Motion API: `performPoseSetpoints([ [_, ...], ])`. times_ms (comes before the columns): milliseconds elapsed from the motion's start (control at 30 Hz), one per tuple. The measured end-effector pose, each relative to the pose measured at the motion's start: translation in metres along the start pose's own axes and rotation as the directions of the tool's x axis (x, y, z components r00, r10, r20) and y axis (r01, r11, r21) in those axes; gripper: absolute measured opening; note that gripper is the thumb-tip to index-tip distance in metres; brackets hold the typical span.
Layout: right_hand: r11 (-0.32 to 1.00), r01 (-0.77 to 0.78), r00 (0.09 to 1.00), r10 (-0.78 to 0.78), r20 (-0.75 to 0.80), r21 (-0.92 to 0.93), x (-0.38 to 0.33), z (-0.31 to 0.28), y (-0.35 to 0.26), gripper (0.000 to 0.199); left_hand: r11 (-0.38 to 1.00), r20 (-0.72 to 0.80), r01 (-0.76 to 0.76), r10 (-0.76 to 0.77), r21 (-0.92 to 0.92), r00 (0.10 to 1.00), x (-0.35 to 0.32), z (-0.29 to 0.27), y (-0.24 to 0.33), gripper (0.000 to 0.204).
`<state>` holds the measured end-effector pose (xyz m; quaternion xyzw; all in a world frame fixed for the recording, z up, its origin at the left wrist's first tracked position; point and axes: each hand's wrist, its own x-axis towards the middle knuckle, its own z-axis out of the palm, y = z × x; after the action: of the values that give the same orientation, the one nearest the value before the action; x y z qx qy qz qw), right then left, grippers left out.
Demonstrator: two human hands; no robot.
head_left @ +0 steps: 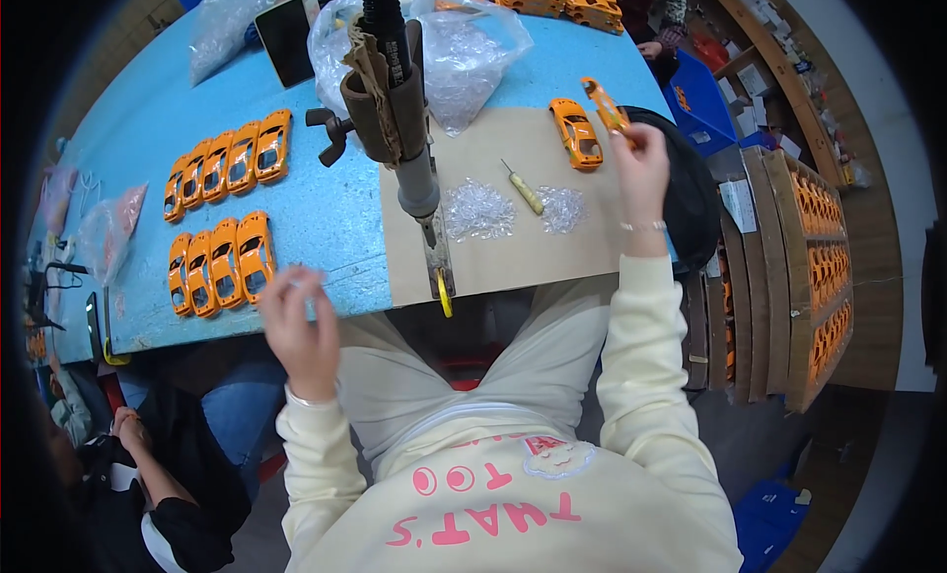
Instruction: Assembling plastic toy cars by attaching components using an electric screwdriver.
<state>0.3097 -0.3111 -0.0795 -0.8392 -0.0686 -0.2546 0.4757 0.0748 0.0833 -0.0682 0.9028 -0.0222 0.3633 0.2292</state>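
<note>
My right hand [642, 169] is closed on an orange toy car body [604, 104], raised at the right side of the brown board [414, 267]. Just left of it, another orange car shell [576, 134] lies on the board. My left hand [299, 326] hovers at the table's near edge with fingers apart and slightly bent, holding nothing visible. Close to those fingers stands a row of orange car bodies [225, 263], and a second row [228, 163] lies behind it. Two piles of small clear plastic parts [480, 210] flank a yellow-handled pointed tool [526, 192] on the board.
A black clamp-like stand [416, 183] rises from the board's left part. Clear plastic bags [472, 65] and a dark phone-like tablet [284, 42] lie at the back. Stacked cardboard trays of orange shells [779, 277] stand right. Another person [148, 474] sits at lower left.
</note>
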Motion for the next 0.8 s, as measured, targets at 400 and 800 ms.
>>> performPoseSetpoints([
  [400, -0.202, -0.941, 0.236, 0.175, 0.956, 0.270, -0.217, -0.030, -0.131, 0.024, -0.201, 0.738, 0.711, -0.157, -0.674, 0.656, -0.051, 0.031, 0.115, 0.047],
  [800, 0.798, 0.374, 0.920, -0.252, 0.301, -0.472, -0.131, 0.003, -0.089, 0.013, -0.617, 0.885, 0.639, -0.255, -0.459, 0.390, -0.061, 0.020, 0.094, 0.041],
])
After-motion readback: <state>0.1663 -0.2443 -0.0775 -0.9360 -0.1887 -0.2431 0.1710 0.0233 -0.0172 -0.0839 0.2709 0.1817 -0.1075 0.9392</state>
